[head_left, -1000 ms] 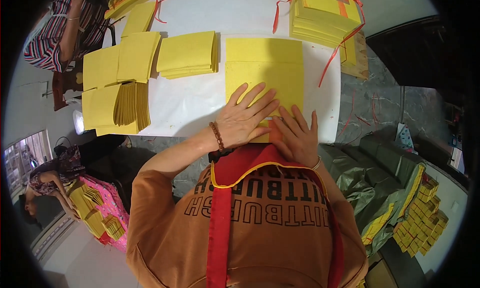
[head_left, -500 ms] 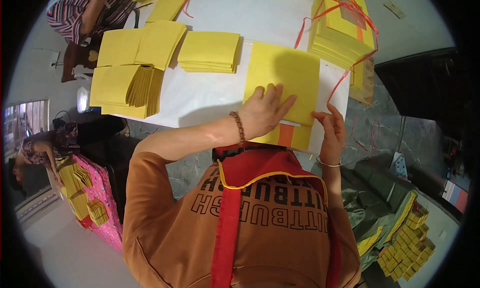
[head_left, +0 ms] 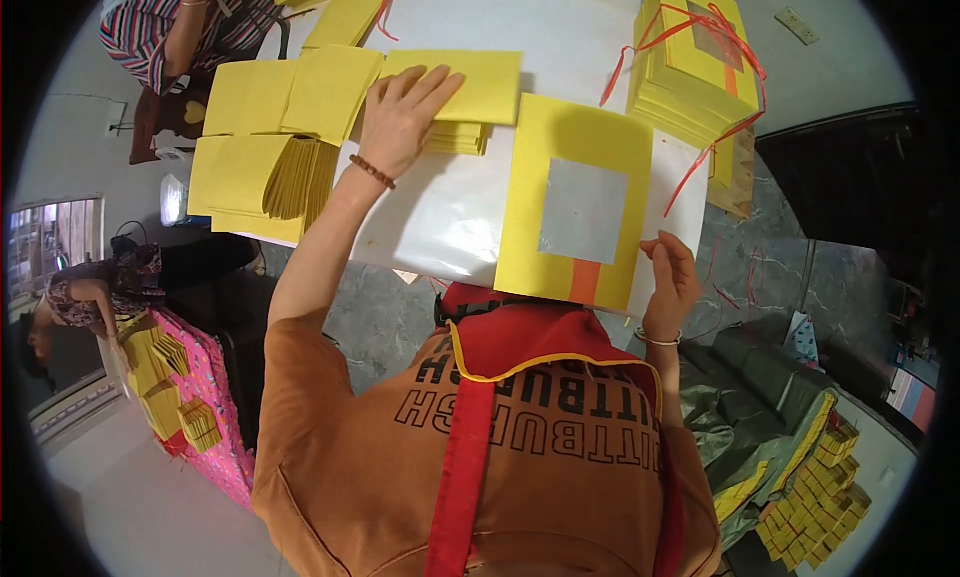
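Yellow paper bundles (head_left: 250, 157) lie well left of the patched yellow sheet (head_left: 575, 202). Left of and beyond that sheet, the person's left hand (head_left: 397, 127) lays extended fingers over the left end of a folded yellow sheet (head_left: 487, 82), long axis sideways, above a small stack (head_left: 462, 139); its thumb's grip is hidden. The patched yellow sheet, long axis away from the body, lies just left of the nearer right hand (head_left: 672, 280), whose fingers curl; whether they pinch anything cannot be told.

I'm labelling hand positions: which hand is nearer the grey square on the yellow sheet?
Right. The right hand is close, to the lower right of the grey square; the left hand is farther, to its upper left, on a folded yellow paper.
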Tool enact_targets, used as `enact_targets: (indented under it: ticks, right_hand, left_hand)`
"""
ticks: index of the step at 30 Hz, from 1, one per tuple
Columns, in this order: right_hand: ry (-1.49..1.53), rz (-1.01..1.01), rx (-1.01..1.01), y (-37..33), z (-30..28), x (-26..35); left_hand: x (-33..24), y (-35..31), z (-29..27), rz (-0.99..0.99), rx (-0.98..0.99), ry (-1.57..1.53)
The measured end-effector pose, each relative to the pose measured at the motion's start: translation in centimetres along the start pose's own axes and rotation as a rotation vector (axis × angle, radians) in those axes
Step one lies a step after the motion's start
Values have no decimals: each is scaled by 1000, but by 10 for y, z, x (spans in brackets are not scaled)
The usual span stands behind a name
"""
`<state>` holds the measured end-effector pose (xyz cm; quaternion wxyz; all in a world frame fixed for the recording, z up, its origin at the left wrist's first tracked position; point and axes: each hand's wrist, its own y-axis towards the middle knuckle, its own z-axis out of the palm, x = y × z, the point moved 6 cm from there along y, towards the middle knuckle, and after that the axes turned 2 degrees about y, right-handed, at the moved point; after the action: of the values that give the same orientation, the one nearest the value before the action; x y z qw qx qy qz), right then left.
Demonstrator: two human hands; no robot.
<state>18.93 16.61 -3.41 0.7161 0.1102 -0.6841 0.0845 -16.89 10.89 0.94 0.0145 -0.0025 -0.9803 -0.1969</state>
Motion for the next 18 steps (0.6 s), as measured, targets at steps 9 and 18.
enact_targets:
  ticks: [9,18]
  right_hand:
    - [-158,38,61,-3,10,-9]
    - [-185,45,50,0,11,-8]
  left_hand:
    - [39,-29,73,-17,106,15]
    - [37,-56,108,-43,360,15]
